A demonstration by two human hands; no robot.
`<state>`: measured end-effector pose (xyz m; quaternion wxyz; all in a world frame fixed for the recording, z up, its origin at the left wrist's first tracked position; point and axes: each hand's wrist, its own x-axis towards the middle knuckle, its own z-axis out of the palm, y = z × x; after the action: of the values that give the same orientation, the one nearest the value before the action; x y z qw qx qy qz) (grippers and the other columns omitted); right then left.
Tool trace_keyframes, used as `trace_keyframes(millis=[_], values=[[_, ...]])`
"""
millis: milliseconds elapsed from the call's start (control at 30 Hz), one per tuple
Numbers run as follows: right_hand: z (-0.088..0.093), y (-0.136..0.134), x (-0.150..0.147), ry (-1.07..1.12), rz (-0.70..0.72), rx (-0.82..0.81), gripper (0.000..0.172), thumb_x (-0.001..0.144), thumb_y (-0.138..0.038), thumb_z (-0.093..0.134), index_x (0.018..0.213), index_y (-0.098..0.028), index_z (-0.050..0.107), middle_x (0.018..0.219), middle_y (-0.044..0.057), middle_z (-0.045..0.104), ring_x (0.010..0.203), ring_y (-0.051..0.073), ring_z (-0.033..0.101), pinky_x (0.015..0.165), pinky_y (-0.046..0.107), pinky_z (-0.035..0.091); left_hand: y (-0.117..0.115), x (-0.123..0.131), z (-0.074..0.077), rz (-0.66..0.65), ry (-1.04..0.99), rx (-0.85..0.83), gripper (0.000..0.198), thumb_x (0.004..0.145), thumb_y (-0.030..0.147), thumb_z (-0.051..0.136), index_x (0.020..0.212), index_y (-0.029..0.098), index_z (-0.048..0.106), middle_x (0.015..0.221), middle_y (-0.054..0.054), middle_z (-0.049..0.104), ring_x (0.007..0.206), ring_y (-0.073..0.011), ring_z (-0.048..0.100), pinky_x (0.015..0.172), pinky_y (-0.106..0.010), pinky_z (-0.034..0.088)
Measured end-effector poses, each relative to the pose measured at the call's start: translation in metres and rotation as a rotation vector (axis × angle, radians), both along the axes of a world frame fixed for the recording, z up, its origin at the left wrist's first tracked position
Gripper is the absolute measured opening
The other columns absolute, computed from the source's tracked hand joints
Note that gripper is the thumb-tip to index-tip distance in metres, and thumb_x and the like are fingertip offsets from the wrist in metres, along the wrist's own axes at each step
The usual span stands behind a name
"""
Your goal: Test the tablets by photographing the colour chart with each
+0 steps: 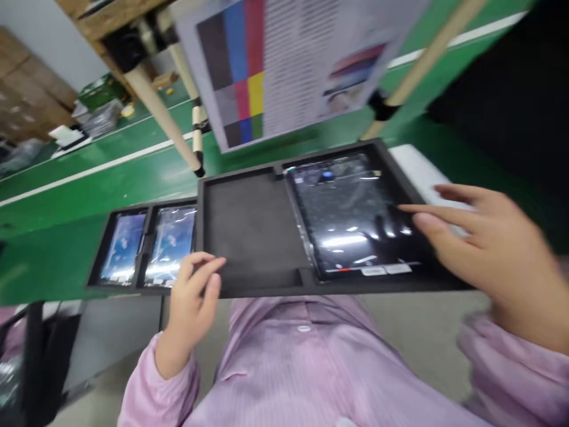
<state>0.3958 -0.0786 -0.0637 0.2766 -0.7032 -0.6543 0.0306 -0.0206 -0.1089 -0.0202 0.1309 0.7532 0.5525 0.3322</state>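
A black tray [253, 231] lies in front of me with a bare recess on its left side. In its right side rests a dark, glossy tablet-like screen [351, 213], with small white labels along its lower edge. My right hand [498, 243] is at that screen's right edge, index finger and thumb stretched toward it; whether they touch it I cannot tell. My left hand [191, 308] hovers at the tray's lower left rim, fingers loosely bent and apart. Left of it, a smaller black tray [149, 243] holds two lit blue phone-like screens [124, 246].
A printed sheet [302, 65] with colour blocks hangs behind the tray, between pale rack poles [160, 112]. A white object [418, 169] lies behind the tray's right edge. Cartons [35, 83] and a green crate [102, 92] stand at far left.
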Motion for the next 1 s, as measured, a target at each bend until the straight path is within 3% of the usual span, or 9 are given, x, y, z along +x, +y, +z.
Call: trace_keyframes(millis=[100,167,267,367,533,667,833,933,1000], values=[[-0.001,-0.008,0.007,0.018,0.02,0.049,0.065,0.095,-0.056,0.034,0.108,-0.008,0.076,0.136,0.02,0.051,0.128,0.029,0.051,0.112,0.047,0.043,0.009,0.062,0.007,-0.309,-0.095,-0.211,0.036,0.092,0.024,0.058,0.125,0.032,0.072,0.127,-0.009,0.068,0.12,-0.0242,0.062,0.107,-0.04,0.049],[-0.004,-0.007,0.003,0.076,-0.012,0.027,0.066,0.094,-0.055,0.034,0.112,-0.008,0.076,0.139,0.019,0.049,0.131,0.03,0.049,0.114,0.048,0.042,0.02,0.097,0.006,-0.36,-0.189,-0.423,0.047,0.089,0.025,0.063,0.136,0.029,0.064,0.147,-0.01,0.058,0.137,-0.0274,0.053,0.118,-0.044,0.04],[-0.009,-0.011,-0.004,0.169,-0.08,-0.037,0.069,0.094,-0.055,0.031,0.12,-0.007,0.073,0.142,0.017,0.047,0.135,0.03,0.046,0.119,0.048,0.037,0.042,0.136,0.002,-0.21,-0.433,-0.794,0.068,0.083,0.024,0.067,0.149,0.023,0.05,0.161,-0.012,0.042,0.147,-0.0308,0.043,0.123,-0.048,0.032],[-0.012,-0.014,-0.003,0.194,-0.129,-0.092,0.074,0.094,-0.057,0.027,0.124,-0.006,0.071,0.145,0.017,0.045,0.138,0.03,0.043,0.121,0.048,0.035,0.058,0.164,0.004,0.02,-0.716,-0.976,0.071,0.079,0.016,0.064,0.148,0.019,0.048,0.159,-0.015,0.044,0.146,-0.0282,0.044,0.122,-0.043,0.033],[-0.01,-0.008,0.004,0.297,-0.09,-0.27,0.069,0.095,-0.057,0.027,0.119,-0.013,0.074,0.153,0.011,0.037,0.144,0.029,0.036,0.125,0.048,0.029,0.064,0.191,0.015,0.254,-0.95,-0.966,0.065,0.076,0.013,0.063,0.139,0.016,0.049,0.147,-0.017,0.054,0.124,-0.0246,0.062,0.1,-0.036,0.051],[-0.004,-0.005,0.006,0.522,-0.086,-0.29,0.058,0.095,-0.053,0.03,0.104,-0.018,0.076,0.156,0.002,0.035,0.144,0.025,0.038,0.128,0.045,0.027,0.067,0.197,0.016,0.387,-0.974,-0.925,0.05,0.075,0.014,0.066,0.123,0.017,0.055,0.119,-0.012,0.067,0.102,-0.0193,0.067,0.083,-0.031,0.053],[-0.01,-0.007,0.006,0.569,-0.102,-0.24,0.06,0.098,-0.056,0.029,0.109,-0.019,0.075,0.155,0.0,0.037,0.142,0.025,0.041,0.128,0.045,0.028,0.064,0.206,0.022,0.078,-1.038,-1.07,0.021,0.082,0.025,0.063,0.101,0.015,0.06,0.083,-0.01,0.072,0.082,-0.0207,0.07,0.076,-0.033,0.053],[-0.016,-0.007,0.007,0.498,-0.11,-0.241,0.062,0.097,-0.058,0.028,0.11,-0.02,0.075,0.155,0.0,0.037,0.143,0.027,0.039,0.126,0.049,0.03,0.067,0.204,0.028,-0.058,-0.917,-0.82,0.027,0.085,0.026,0.062,0.111,0.018,0.063,0.087,-0.007,0.072,0.089,-0.0202,0.07,0.08,-0.033,0.054],[-0.018,-0.007,0.008,0.463,-0.112,-0.248,0.061,0.096,-0.058,0.028,0.111,-0.021,0.075,0.155,0.0,0.037,0.144,0.028,0.039,0.124,0.05,0.031,0.073,0.194,0.027,-0.055,-0.798,-0.674,0.032,0.084,0.021,0.061,0.116,0.02,0.064,0.109,-0.008,0.073,0.11,-0.0209,0.068,0.097,-0.035,0.052]])
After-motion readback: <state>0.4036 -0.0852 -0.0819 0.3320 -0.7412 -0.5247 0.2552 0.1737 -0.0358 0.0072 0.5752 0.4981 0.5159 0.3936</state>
